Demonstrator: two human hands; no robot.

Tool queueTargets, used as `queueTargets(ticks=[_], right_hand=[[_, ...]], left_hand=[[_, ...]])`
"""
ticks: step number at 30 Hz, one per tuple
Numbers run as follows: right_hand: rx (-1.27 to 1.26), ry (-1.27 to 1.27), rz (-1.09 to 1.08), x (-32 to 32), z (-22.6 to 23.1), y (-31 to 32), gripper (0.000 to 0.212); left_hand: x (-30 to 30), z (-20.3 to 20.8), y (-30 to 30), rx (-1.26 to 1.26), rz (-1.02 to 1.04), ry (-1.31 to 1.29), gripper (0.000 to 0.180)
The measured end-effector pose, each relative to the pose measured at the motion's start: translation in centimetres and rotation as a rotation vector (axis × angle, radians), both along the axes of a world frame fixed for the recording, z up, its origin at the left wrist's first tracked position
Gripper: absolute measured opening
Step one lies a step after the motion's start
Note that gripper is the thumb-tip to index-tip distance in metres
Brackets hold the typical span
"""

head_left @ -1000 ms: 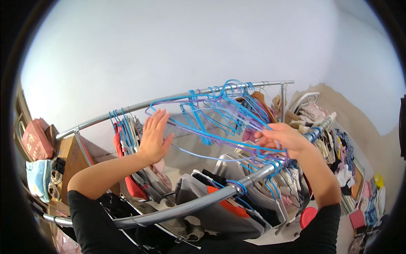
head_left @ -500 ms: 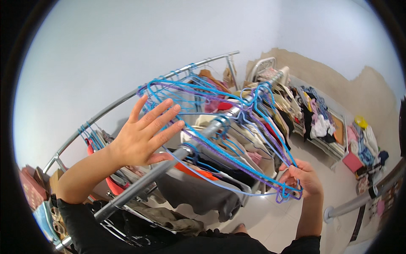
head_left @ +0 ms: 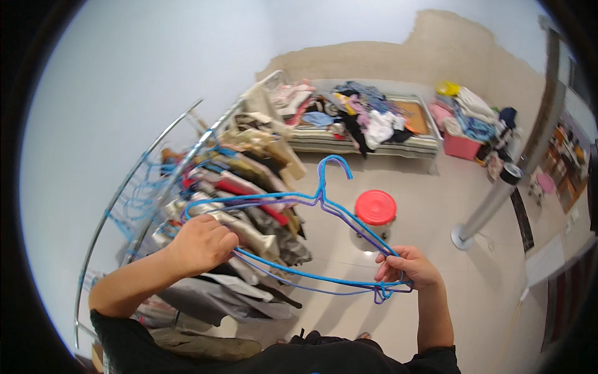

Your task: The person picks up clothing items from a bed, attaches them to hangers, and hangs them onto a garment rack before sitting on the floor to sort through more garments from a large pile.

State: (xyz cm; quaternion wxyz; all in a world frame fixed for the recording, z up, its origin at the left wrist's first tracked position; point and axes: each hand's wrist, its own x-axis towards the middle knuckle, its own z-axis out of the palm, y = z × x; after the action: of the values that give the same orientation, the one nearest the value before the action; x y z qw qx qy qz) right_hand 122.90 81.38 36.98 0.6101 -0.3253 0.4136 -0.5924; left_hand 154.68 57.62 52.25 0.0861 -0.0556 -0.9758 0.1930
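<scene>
At least 2 bare hangers (head_left: 322,189) are already off, up by the rack's (head_left: 187,163) right edge, left hand (head_left: 202,244) clenched on 1 corner, right hand (head_left: 411,268) pinching the other, more blue hangers (head_left: 134,202) left hanging.

Pale wall (head_left: 156,56), light-coloured floor (head_left: 436,212)

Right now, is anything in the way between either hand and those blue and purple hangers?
Nothing visible: the left hand and the right hand both grip the hangers, one near each end.
</scene>
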Motion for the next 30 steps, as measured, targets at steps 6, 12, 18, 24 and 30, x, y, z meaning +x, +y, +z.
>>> queueTargets(ticks=[6, 12, 18, 24, 30], right_hand=[[0.036, -0.291, -0.143, -9.6, -5.3, 8.7, 0.023], [-0.058, -0.513, -0.261, -16.2, -8.3, 10.4, 0.030], [0.011, -0.542, -0.412, -24.5, -9.5, 9.2, 0.030], [0.145, -0.514, -0.598, -33.4, -9.4, 8.6, 0.025], [0.094, -0.492, -0.613, -41.5, -9.5, 7.2, 0.019]], left_hand=[[-13.8, -5.6, 2.5, 0.209, -0.071, -0.225, 0.023], [-24.7, -10.8, 0.6, 0.314, -0.138, -0.127, 0.019], [-36.9, -16.3, -2.5, 0.431, -0.140, 0.017, 0.024], [-49.4, -22.2, -4.0, 0.610, -0.145, 0.158, 0.028], [-60.3, -23.6, -5.5, 0.713, -0.071, 0.302, 0.027]])
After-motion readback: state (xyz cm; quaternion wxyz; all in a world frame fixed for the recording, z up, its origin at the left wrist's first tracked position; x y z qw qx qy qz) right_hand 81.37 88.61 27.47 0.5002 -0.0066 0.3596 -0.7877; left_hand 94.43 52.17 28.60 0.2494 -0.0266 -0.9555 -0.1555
